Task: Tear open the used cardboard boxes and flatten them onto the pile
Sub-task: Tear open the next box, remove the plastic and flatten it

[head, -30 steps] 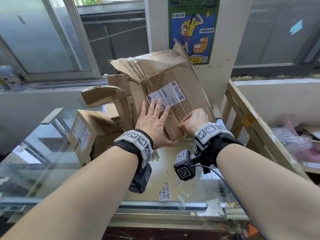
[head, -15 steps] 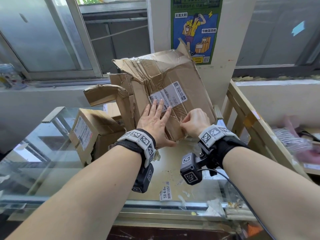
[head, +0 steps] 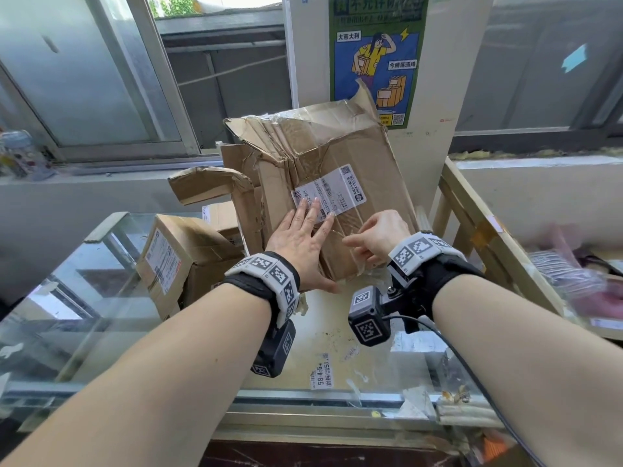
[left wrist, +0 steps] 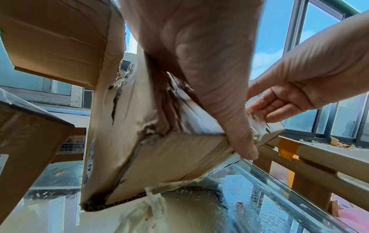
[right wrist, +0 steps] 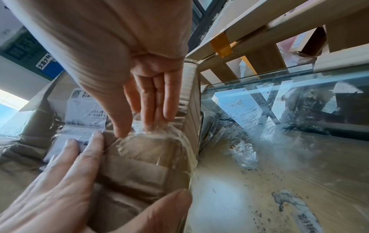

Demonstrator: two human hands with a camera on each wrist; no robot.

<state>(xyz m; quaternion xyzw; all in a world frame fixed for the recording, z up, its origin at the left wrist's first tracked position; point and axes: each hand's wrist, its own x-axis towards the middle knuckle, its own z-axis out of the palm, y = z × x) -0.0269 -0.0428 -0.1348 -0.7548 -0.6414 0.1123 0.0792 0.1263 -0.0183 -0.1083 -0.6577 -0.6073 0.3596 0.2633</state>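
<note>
The left hand [head: 300,244], fingers straight, presses the box [head: 337,183]; the right hand [head: 374,237] pinches its tape [right wrist: 151,132]. Still taped, not flattened. Another box [head: 178,254] waits left of it.

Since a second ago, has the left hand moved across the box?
No: the left hand stays flat on the box, fingertips on the label's lower left edge.

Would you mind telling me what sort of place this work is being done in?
Probably a parcel pickup or courier station: used cardboard boxes with shipping labels are piled on a glass counter, and a poster on the pillar behind shows someone carrying parcels.
</note>
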